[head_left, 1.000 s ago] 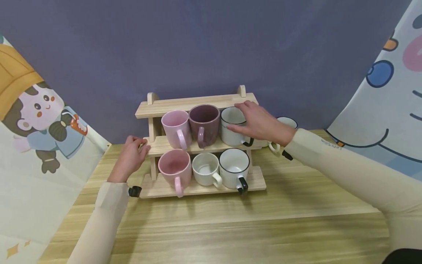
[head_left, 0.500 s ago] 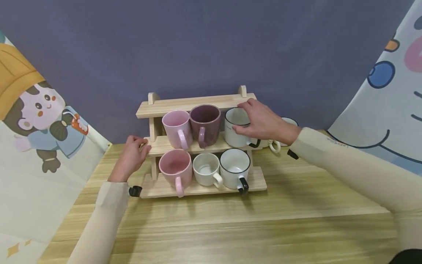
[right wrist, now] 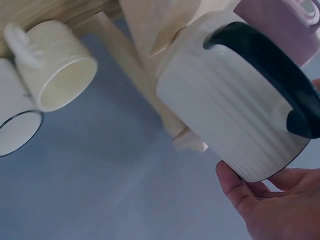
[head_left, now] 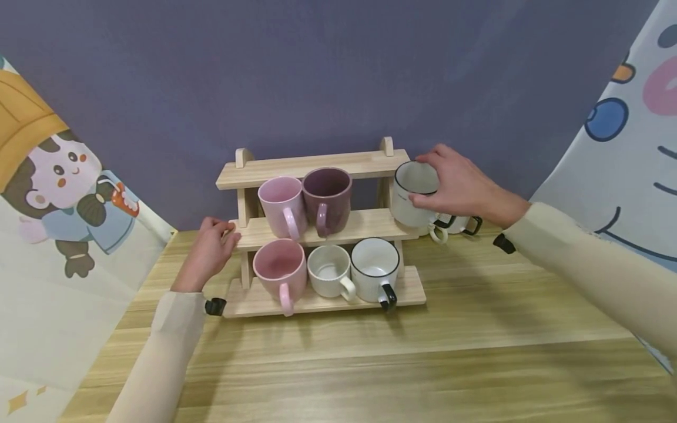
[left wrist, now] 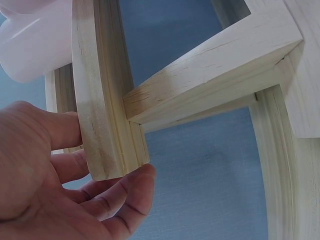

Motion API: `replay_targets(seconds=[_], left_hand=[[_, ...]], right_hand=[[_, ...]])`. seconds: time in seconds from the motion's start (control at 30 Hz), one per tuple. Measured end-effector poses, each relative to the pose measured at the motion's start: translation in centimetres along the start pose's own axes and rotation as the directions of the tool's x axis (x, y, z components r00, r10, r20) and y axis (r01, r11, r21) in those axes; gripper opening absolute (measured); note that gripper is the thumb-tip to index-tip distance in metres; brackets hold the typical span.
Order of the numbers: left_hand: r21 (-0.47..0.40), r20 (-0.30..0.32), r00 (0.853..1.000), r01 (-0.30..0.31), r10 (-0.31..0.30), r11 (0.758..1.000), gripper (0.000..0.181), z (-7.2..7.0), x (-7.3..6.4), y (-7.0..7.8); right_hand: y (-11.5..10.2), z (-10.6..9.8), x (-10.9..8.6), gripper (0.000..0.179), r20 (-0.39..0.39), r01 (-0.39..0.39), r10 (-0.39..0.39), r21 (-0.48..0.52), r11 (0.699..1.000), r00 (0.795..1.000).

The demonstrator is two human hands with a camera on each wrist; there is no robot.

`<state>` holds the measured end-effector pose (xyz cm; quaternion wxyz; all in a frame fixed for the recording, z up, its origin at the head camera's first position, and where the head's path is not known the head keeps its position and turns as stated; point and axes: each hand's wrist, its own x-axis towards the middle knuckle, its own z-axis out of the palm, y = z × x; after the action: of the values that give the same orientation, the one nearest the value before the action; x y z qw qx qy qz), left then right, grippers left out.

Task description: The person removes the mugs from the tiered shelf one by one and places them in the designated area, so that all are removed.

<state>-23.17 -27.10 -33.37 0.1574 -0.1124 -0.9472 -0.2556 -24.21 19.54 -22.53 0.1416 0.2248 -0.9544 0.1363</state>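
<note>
Blue-grey backdrop point(head_left: 317, 76) fills the space behind both hands' fingers. Tabletop point(head_left: 328, 376), wood-grain, spreads below them. Cartoon sheets: L sheet point(head_left: 74, 276) outside the L fingers, R sheet point(head_left: 629, 170) well R of the R fingers. Cream sleeves point(head_left: 182, 335) run up to both wrists. Wood rack point(head_left: 317, 165), 3 tiers, stands R of the L fingers, extending to approx. the R fingers.

L hand point(head_left: 208, 254) grips the mid tier's L end: thumb on one side, fingers curled round the edge. R hand point(head_left: 465, 191) holds the held mug point(head_left: 406, 202) (white, blk rim & handle) by its rim, index & thumb apart on it. Mug's upright at the mid tier's R end; can't tell if base touches wood.

Purple mug point(head_left: 328, 202) & lt pink mug point(head_left: 280, 205) sit side by side, mid tier, L of R fingers. Bottom tier, below & btwn the two hands' fingers: pink mug point(head_left: 279, 273), lower white mug point(head_left: 372, 283) w/ blk handle, small cream mug point(head_left: 327, 279) btwn those.

Past R fingers, on tabletop: far white mug point(right wrist: 11, 95) & far cream mug point(right wrist: 52, 57), mostly hidden in head view. Blk straps point(head_left: 215, 306) at both cuffs, just behind the hands.
</note>
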Motion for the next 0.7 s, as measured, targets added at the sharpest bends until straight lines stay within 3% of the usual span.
replay_targets(seconds=[0.23, 0.7], left_hand=[[0.002, 0.005, 1.0, 0.004, -0.004, 1.0, 0.035, 0.0, 0.0, 0.0], [0.0, 0.003, 1.0, -0.002, 0.002, 1.0, 0.035, -0.1, -0.1, 0.2]], right_hand=[[3.1, -1.3, -1.3, 0.072, -0.015, -0.104, 0.103, -0.001, 0.995, 0.995], [11.4, -2.2, -3.4, 0.077, -0.04, -0.276, 0.276, 0.006, 0.961, 0.96]])
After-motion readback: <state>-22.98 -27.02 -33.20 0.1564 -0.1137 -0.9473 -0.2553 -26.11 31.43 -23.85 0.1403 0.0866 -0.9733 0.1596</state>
